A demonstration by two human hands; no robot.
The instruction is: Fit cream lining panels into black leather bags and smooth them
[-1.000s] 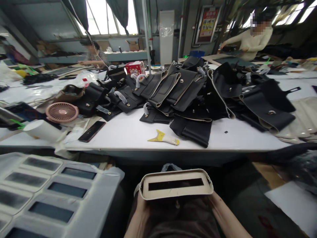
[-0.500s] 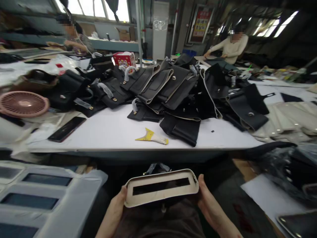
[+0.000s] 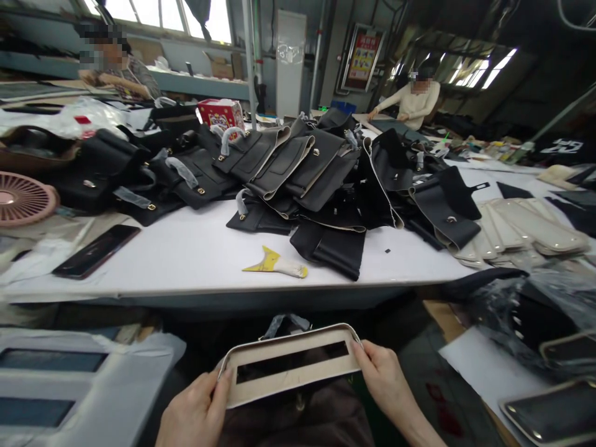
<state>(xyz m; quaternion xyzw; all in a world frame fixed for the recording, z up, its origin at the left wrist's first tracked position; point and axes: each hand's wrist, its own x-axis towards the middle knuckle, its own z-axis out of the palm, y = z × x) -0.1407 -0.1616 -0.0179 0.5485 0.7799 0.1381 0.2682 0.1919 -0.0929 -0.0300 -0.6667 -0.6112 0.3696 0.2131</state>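
Note:
Low in front of my body is an unfinished black bag, its beige, round-cornered base panel [image 3: 261, 392] turned up toward me. A long dark strip runs along the panel's middle. A plastic-wrapped handle [image 3: 286, 323] shows beyond its far edge, and a small metal fitting [image 3: 300, 402] sits below the near edge. My left hand [image 3: 198, 400] grips the left end, thumb on the rim. At the right end, my right hand [image 3: 379, 369] pinches the corner. The bag's lower part is mostly hidden in shadow.
Black leather bag pieces [image 3: 298, 161] are heaped on the white table [image 3: 186, 261]. A yellow-and-white cut piece [image 3: 277, 264], a phone [image 3: 97, 249] and a pink fan [image 3: 21, 198] lie nearer. Beige panels [image 3: 521, 226] are stacked right. Two people work farther back.
Both hands have closed more firmly on the bag's ends; the right thumb now lies over the corner. The bag has shifted slightly left and tilts more. The view has turned a little right.

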